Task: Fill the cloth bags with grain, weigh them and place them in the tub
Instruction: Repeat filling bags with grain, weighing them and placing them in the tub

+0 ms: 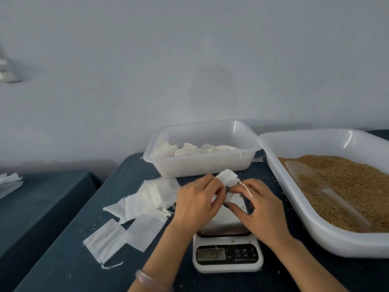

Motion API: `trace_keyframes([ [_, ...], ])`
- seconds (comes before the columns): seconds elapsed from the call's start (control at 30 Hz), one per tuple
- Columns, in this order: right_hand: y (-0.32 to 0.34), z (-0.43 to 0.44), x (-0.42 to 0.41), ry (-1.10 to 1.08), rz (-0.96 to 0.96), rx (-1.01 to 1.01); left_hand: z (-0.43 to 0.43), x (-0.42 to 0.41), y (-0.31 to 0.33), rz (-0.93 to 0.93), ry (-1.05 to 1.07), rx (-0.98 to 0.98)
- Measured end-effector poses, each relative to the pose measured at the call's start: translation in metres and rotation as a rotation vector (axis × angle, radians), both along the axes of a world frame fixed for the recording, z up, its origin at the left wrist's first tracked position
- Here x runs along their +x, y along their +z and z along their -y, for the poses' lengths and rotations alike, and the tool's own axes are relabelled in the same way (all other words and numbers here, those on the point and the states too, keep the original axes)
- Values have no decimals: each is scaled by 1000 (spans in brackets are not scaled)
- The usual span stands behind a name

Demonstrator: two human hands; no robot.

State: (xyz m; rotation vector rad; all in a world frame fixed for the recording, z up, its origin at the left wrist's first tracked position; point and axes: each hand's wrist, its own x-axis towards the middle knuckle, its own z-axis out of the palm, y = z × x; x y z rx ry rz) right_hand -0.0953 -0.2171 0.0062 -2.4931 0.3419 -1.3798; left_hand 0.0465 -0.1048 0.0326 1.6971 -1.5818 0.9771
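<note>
Here the left hand (196, 202) and the right hand (263, 209) both pinch a small white cloth bag (228, 178) (thin creased fabric, a loose drawstring at its mouth) just above the shiny metal plate of the scale (227, 261). Behind it stands the translucent plastic tub (200, 167) with lumpy bags (189, 149) inside. At the right, a wide white tray (315, 230) holds brown grain (347, 182) and a clear scoop (309, 178), and flat empty bags (145, 199) lie at the left on the dark blue tablecloth (63, 260).

Scale display (211, 254) digits: illegible blur.
</note>
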Motion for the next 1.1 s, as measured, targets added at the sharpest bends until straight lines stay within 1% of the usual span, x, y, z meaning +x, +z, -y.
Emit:
trace_keyframes([
  [0.2,-3,0,0,13,18,-72,1,1,-1,-19,38,-23],
  [0.3,-1,-1,0,12,25,-69,0,0,0,-11,17,-3],
  [0.37,0,-2,0,16,29,-23,0,-1,1,-32,-16,3],
  [0.47,2,-1,-1,55,71,140,0,0,2,-137,-77,29],
  [0.53,1,0,-1,84,108,221,0,2,1,-173,-86,74],
  [0.6,1,2,0,118,139,275,1,4,-1,-151,-52,143],
  [0.67,1,1,1,145,154,317,2,5,-2,-101,-20,156],
  [0.83,0,2,3,162,179,353,-3,8,3,-112,3,70],
  [1.0,4,2,2,170,171,359,-4,7,6,-122,-1,58],
  [1.1,6,0,2,182,180,346,-5,6,6,-85,-33,65],
])
